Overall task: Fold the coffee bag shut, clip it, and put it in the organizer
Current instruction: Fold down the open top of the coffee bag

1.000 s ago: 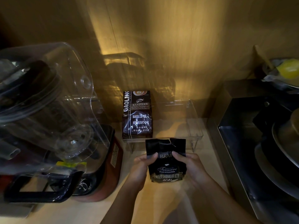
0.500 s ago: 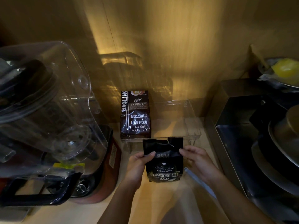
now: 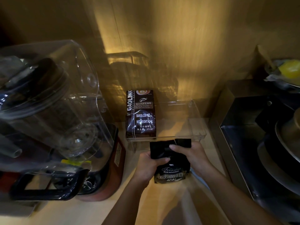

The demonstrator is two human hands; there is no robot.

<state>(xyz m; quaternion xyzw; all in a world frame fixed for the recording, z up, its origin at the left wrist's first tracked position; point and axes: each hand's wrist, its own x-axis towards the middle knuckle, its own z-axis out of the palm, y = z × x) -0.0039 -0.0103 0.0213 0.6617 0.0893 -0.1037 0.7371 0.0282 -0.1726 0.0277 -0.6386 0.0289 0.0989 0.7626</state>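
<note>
A small black coffee bag [image 3: 172, 172] with gold "Blue Mountain" lettering is held upright over the wooden counter, just in front of the organizer. My left hand [image 3: 150, 167] grips its left side with the thumb across the front. My right hand [image 3: 190, 155] grips the upper right part, fingers curled over the top flap, which bends forward. The clear plastic organizer [image 3: 197, 134] stands behind the bag against the wall. A taller dark "Gaoling" coffee bag [image 3: 140, 114] stands in its left end. No clip is visible.
A large blender with a clear sound cover [image 3: 48, 111] and red base [image 3: 113, 168] fills the left. A dark metal appliance [image 3: 253, 130] with stacked plates stands at the right. A yellow object [image 3: 290, 69] lies on a dish at the far right.
My right hand, off the bag half a second ago, has come back onto the bag's top and curls over the flap. The bag's top edge has bent forward.
</note>
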